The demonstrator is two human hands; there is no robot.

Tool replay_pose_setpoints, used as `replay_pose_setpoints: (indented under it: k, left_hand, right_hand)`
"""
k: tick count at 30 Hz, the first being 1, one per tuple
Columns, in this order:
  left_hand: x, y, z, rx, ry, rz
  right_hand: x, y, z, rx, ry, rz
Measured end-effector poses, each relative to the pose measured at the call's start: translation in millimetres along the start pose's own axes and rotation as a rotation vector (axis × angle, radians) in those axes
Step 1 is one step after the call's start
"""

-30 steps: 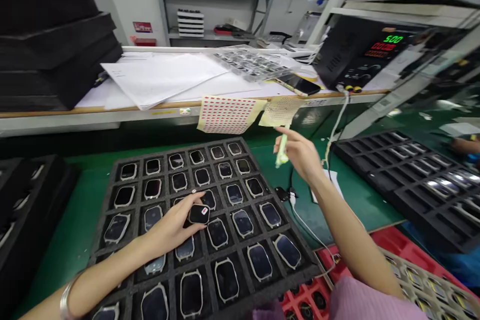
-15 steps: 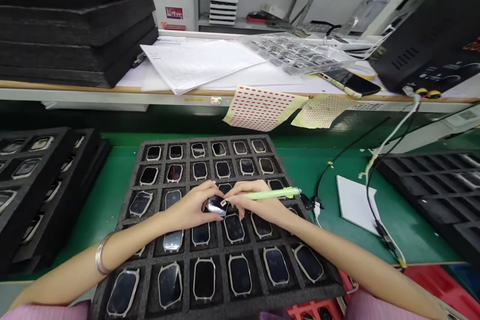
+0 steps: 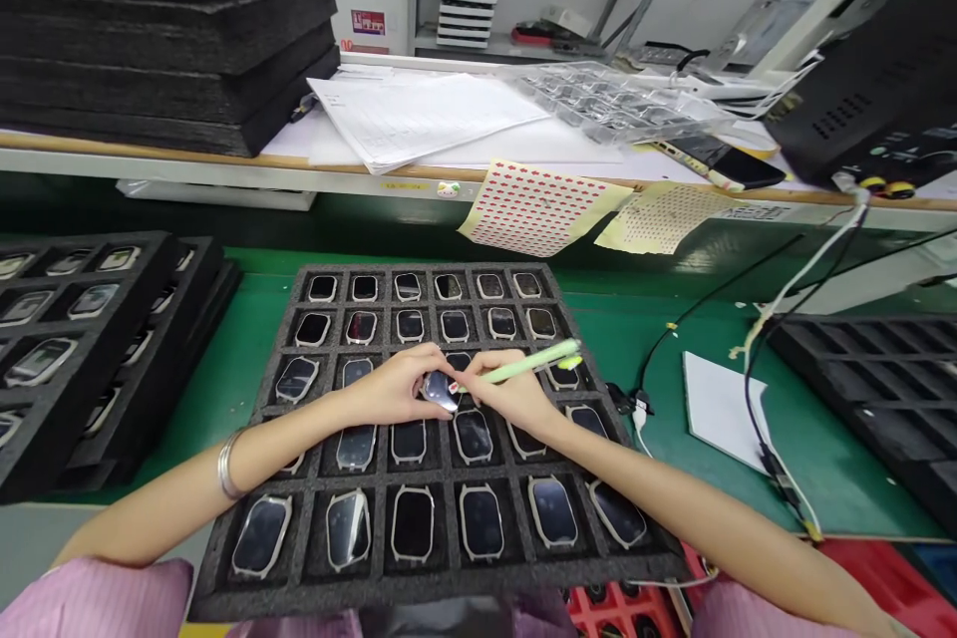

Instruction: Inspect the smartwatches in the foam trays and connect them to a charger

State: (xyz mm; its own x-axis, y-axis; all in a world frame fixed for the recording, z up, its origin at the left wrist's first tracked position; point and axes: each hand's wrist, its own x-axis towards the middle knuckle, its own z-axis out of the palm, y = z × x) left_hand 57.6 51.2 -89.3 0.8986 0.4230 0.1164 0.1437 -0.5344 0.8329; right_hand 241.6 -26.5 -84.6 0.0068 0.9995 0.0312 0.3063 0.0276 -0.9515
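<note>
Held between the thumb and fingers of my left hand (image 3: 389, 387) is a smartwatch body (image 3: 440, 395) with a shiny dark face. My right hand (image 3: 515, 401) grips a light green pen (image 3: 527, 362), its tip end close to the watch. A small white sticker with a red mark (image 3: 453, 387) shows at the watch's right edge, by my right fingertips; whether it is stuck down I cannot tell. Both hands are over a grey foam tray (image 3: 441, 586), whose compartments hold several more watch bodies. My hands and forearms hide some compartments.
Sticker sheets with red marks (image 3: 534, 209) hang from the shelf edge. Foam trays with watches (image 3: 142, 319) are stacked left, another foam tray (image 3: 882, 399) lies right. Cables (image 3: 755, 349) and white paper (image 3: 718, 409) lie right of my tray. Above are papers (image 3: 434, 115) and a phone (image 3: 729, 162).
The view has shifted slightly, so the scene sits further right. The pen's back end has tipped upward. Both hands keep their hold, and the sticker remains near the watch's right edge.
</note>
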Motion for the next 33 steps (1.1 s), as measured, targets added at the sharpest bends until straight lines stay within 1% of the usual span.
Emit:
replay_pose_setpoints:
  k: [3, 9, 12, 17, 19, 20, 22, 25, 26, 27, 28, 30, 33]
  left_hand:
    - [0, -2, -1, 0.008, 0.005, 0.024]
    - [-3, -11, -2, 0.026, 0.022, 0.059]
    - [-4, -14, -3, 0.025, 0.031, 0.067]
    - [-11, -12, -7, 0.01, 0.034, 0.031]
    - [-20, -7, -7, 0.012, 0.087, 0.033]
    - [-26, -4, -7, 0.026, 0.13, 0.043]
    - [-42, 3, -7, 0.061, 0.203, 0.063]
    - [-68, 10, -7, 0.099, 0.241, 0.065]
    - [-76, 11, -7, 0.109, 0.253, 0.053]
    - [-83, 12, -6, 0.119, 0.27, 0.04]
    - [-88, 11, -5, 0.129, 0.286, 0.027]
    - [-95, 9, -3, 0.142, 0.313, 0.006]
    - [-98, 6, 0, 0.139, 0.334, 0.0]
  right_hand:
    - [-1, -1, 1, -0.011, 0.027, -0.028]
    - [-2, -2, 7, -0.03, 0.03, -0.109]
    - [-2, 0, 11, -0.011, 0.061, -0.152]
    - [2, 4, 16, 0.036, 0.191, -0.231]
    - [5, 5, 10, 0.008, 0.27, -0.276]
    - [5, 5, 4, -0.038, 0.324, -0.307]
    - [1, 7, -16, -0.302, 0.49, -0.399]
    - [-19, 14, -58, -0.493, 0.583, -0.381]
    - [-29, 18, -72, -0.717, 0.584, -0.304]
    - [-40, 22, -85, -0.935, 0.598, -0.194]
    - [-51, 26, -97, -1.107, 0.575, -0.076]
    - [-71, 33, -116, -1.209, 0.568, 0.003]
    - [-90, 43, -133, -1.268, 0.535, 0.044]
